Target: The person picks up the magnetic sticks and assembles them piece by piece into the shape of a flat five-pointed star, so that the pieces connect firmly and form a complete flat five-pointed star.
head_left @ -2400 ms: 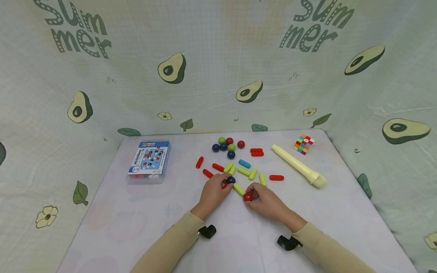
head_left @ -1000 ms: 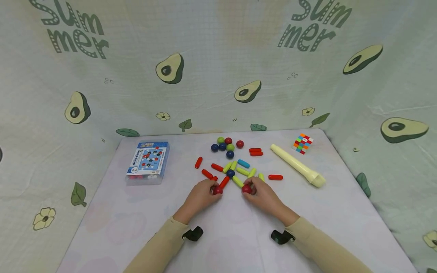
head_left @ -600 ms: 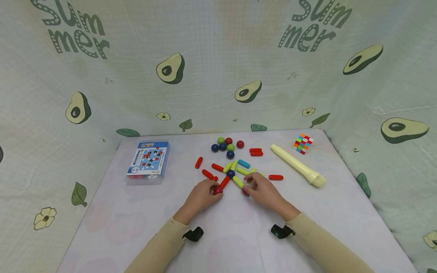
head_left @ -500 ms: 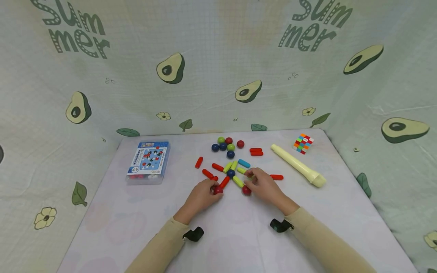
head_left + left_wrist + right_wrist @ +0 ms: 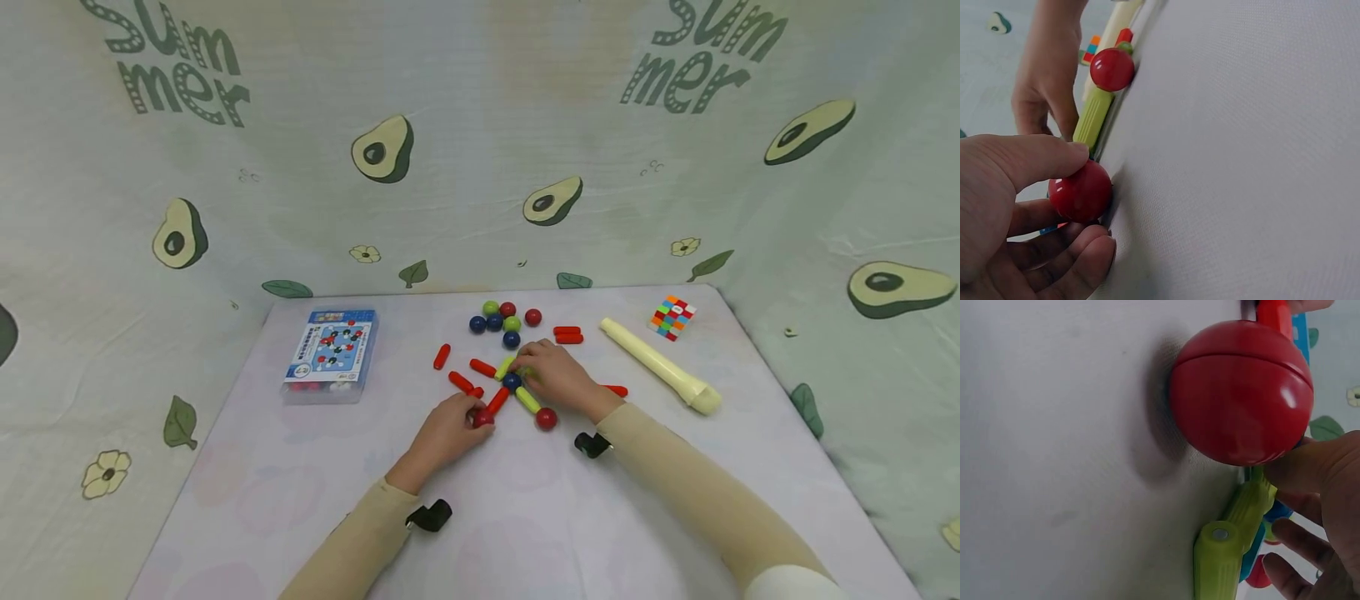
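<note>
My left hand (image 5: pixel 472 415) pinches a red ball (image 5: pixel 483 418) between thumb and fingers on the table; the left wrist view shows the same red ball (image 5: pixel 1080 192) close up. A red stick (image 5: pixel 497 400) runs from it to a dark blue ball (image 5: pixel 512 382). A green stick (image 5: pixel 527 400) joins that blue ball to a second red ball (image 5: pixel 546 418), which lies free. My right hand (image 5: pixel 531 372) reaches over the sticks just beyond the blue ball, its fingertips down among green ones. Its grip there is hidden.
Several loose balls (image 5: pixel 498 321) and red sticks (image 5: pixel 567 335) lie further back. A blue box (image 5: pixel 330 354) sits at the left. A cream flute (image 5: pixel 660 367) and a colourful cube (image 5: pixel 671 317) lie at the right. Avocado-print cloth walls the table in.
My right hand let go of the second red ball and moved forward and left to the sticks by the blue ball. The left hand stayed on its red ball.
</note>
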{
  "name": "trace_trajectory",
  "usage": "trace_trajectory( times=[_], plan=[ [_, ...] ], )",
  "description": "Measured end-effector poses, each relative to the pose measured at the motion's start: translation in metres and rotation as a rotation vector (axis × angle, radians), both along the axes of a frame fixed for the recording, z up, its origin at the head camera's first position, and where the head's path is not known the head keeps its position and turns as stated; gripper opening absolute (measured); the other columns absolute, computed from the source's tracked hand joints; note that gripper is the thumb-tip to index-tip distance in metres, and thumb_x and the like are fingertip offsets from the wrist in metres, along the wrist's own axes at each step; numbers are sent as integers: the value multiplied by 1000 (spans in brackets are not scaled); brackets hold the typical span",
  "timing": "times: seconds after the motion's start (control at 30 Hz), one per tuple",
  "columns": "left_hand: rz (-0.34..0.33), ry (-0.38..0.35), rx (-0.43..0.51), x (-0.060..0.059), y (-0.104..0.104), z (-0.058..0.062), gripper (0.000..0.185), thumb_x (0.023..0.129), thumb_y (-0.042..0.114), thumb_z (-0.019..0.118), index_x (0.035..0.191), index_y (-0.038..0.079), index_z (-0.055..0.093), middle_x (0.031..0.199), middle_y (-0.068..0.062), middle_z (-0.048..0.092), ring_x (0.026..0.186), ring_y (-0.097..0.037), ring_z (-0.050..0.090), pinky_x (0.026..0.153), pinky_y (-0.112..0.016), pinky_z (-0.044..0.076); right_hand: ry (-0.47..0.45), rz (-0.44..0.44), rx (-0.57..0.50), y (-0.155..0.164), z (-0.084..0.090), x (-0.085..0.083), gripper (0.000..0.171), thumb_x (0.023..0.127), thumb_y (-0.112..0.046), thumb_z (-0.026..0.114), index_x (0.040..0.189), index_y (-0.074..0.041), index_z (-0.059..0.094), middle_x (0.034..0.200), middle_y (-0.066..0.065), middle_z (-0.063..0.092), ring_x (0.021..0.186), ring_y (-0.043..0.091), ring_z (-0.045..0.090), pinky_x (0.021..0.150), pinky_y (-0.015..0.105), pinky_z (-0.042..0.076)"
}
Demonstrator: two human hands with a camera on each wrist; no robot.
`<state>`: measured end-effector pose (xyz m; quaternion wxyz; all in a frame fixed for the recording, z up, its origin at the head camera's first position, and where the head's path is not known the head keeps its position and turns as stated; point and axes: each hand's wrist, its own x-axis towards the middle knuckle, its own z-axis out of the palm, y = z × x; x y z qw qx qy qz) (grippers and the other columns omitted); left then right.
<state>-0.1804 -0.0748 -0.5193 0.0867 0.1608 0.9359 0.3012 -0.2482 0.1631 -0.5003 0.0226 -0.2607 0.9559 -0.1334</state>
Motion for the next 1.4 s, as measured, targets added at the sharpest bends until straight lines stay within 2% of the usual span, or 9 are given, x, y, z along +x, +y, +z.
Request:
trace_trajectory(
  times=[0.3,0.53,0.7,1.1,1.4],
  plan=[
    [5,-7,-4,1,2,3,39,88,34,81,117,10,72,93,3,60,80,-13,53,68,-26,48,31,-14,74,-8,-3,-10,29,91,-11,72,117,-24,76,118,3,61,109,22,53,94,37,51],
    [15,-15,-11,2,3,4,41,87,35,81,117,9,72,95,2,61,80,-13,54,69,-26,49,50,17,121,-9,-4,-8,28,93,-15,74,119,-24,72,129,4,63,122,26,54,103,49,47],
    [19,-12,-1,2,3,4,39,87,35,82,116,10,72,92,3,60,79,-13,53,67,-26,49,59,25,141,-8,-3,-6,28,94,-18,74,121,-24,71,130,3,65,125,28,55,107,55,43],
    [29,-8,2,2,4,2,40,87,36,81,115,9,71,91,3,59,79,-14,53,66,-26,48,27,66,137,-3,-3,-9,32,96,-22,72,128,-23,71,127,3,64,123,26,55,106,50,45],
    [35,-29,1,3,5,4,39,87,35,82,115,11,71,90,4,58,79,-14,53,66,-26,48,19,92,123,3,-10,-11,33,97,-22,70,131,-22,69,131,1,66,127,26,55,108,56,41]
  ],
)
